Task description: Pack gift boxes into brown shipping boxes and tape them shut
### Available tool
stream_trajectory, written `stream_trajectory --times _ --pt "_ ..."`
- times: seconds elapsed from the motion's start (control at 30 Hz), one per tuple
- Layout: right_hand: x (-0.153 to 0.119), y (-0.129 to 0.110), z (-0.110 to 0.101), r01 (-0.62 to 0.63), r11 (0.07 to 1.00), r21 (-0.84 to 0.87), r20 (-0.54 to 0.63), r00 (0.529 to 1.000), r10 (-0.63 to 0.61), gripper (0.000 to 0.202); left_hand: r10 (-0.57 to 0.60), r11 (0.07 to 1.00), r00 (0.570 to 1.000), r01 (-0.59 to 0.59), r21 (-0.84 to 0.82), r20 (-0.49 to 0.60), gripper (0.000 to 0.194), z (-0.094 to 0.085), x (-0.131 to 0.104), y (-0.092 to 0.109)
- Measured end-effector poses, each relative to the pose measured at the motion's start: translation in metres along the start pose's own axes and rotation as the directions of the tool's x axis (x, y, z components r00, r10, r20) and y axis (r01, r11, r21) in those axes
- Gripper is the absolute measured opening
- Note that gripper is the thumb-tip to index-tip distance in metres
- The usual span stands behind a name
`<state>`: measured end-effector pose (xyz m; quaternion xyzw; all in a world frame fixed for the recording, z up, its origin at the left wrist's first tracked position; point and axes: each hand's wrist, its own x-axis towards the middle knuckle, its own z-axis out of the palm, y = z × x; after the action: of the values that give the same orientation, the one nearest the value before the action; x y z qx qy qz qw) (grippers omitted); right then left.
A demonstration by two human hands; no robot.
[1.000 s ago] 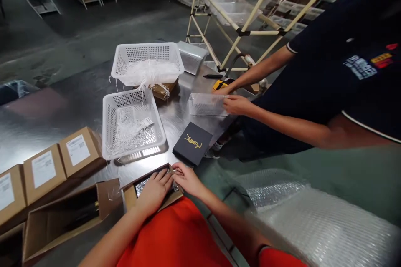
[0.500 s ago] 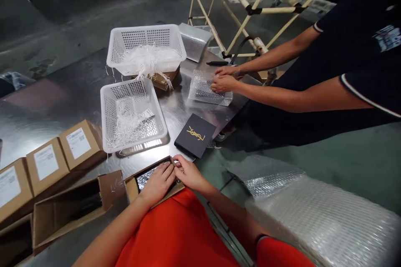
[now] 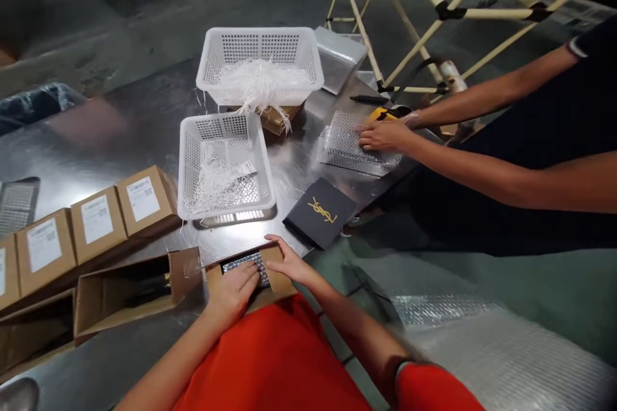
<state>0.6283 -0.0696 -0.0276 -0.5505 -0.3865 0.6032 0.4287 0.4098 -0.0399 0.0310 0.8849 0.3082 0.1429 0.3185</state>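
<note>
An open cardboard box [image 3: 270,299] lies against my red shirt at the table's near edge. Inside it is a silvery, bubble-wrapped item [image 3: 260,267]. My left hand [image 3: 237,288] rests on this wrap, its fingers stretched out and partly hidden. At the box's right end, my right hand [image 3: 289,262] grips the cardboard by a flap, thumb on the inner side and fingers over the far edge. Just beyond sits a black box with a gold monogram [image 3: 320,213]. To my left stands another open carton [image 3: 120,295] with something dark inside.
Two white baskets [image 3: 260,93] [image 3: 226,210] hold shredded paper. Several labelled cartons [image 3: 99,221] line the left. Across the table a co-worker's hand [image 3: 385,135] presses bubble wrap [image 3: 344,141], beside a yellow tool [image 3: 382,113]. A bubble-wrap roll [image 3: 511,359] stands lower right.
My view has swung left. My left hand has drawn back from the box's right end, uncovering more wrap, and a flap there now shows spread. The yellow tool has appeared by the co-worker.
</note>
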Motion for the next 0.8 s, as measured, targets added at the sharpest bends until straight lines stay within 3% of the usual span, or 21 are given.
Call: stream_trajectory --times 0.07,0.17,0.2,0.27,0.33,0.4,0.47,0.5,0.53,0.6,0.67,0.7,0.73,0.77,0.8 --pt "-0.002 0.0 0.004 -0.03 0.999 0.043 -0.023 0.999 0.031 0.058 -0.152 0.984 0.967 0.168 0.062 -0.205 0.029 -0.007 -0.024 0.002" --pt "0.0 0.0 0.011 -0.049 0.996 0.069 -0.092 0.994 0.056 0.052 -0.48 0.862 0.794 0.506 -0.033 -0.373 0.04 -0.011 -0.042 0.006" --pt "0.002 0.0 0.013 -0.042 0.997 0.063 -0.107 0.993 0.048 0.052 -0.585 0.799 0.724 0.59 -0.112 -0.366 0.051 -0.011 -0.042 0.007" --pt "0.003 0.003 0.015 -0.017 0.999 0.033 -0.111 0.994 0.021 0.052 -0.749 0.662 0.613 0.701 -0.263 -0.251 0.069 -0.01 -0.038 0.006" --pt "0.001 0.005 0.012 0.0 1.0 -0.025 -0.075 0.997 -0.002 0.053 -0.838 0.535 0.531 0.76 -0.368 -0.122 0.068 -0.01 -0.035 0.002" --pt "-0.004 0.002 0.006 0.041 0.984 -0.172 -0.113 0.992 -0.061 0.056 -0.873 0.461 0.484 0.775 -0.432 -0.064 0.058 -0.013 -0.036 0.0" --pt "-0.011 -0.01 0.001 0.142 0.889 -0.436 -0.22 0.941 -0.258 0.053 -0.882 0.442 0.466 0.757 -0.481 -0.076 0.054 -0.016 -0.042 0.0" --pt "-0.012 -0.02 0.0 0.216 0.785 -0.581 -0.208 0.893 -0.4 0.046 -0.879 0.442 0.47 0.746 -0.499 -0.077 0.053 -0.018 -0.045 0.001" --pt "-0.012 -0.031 0.001 0.314 0.645 -0.697 -0.107 0.844 -0.526 0.035 -0.876 0.441 0.477 0.736 -0.513 -0.068 0.054 -0.019 -0.048 0.002" --pt "-0.006 -0.054 0.011 0.593 0.314 -0.741 0.317 0.722 -0.614 0.01 -0.872 0.433 0.487 0.716 -0.548 -0.052 0.056 -0.02 -0.052 0.002" --pt "0.007 -0.071 0.03 0.842 0.07 -0.534 0.725 0.499 -0.474 0.013 -0.863 0.43 0.503 0.687 -0.585 -0.044 0.057 -0.019 -0.054 0.001" --pt "0.015 -0.076 0.041 0.913 -0.002 -0.408 0.844 0.377 -0.381 0.016 -0.858 0.431 0.512 0.672 -0.602 -0.042 0.058 -0.019 -0.054 0.0" --pt "0.022 -0.078 0.052 0.952 -0.049 -0.303 0.913 0.275 -0.301 0.017 -0.854 0.432 0.518 0.661 -0.613 -0.044 0.059 -0.019 -0.054 -0.002" --pt "0.028 -0.078 0.062 0.97 -0.077 -0.232 0.948 0.208 -0.242 0.017 -0.854 0.431 0.518 0.655 -0.621 -0.047 0.059 -0.018 -0.054 -0.004" --pt "0.034 -0.076 0.07 0.977 -0.095 -0.191 0.965 0.169 -0.199 0.02 -0.856 0.427 0.515 0.651 -0.628 -0.048 0.06 -0.017 -0.054 -0.005"
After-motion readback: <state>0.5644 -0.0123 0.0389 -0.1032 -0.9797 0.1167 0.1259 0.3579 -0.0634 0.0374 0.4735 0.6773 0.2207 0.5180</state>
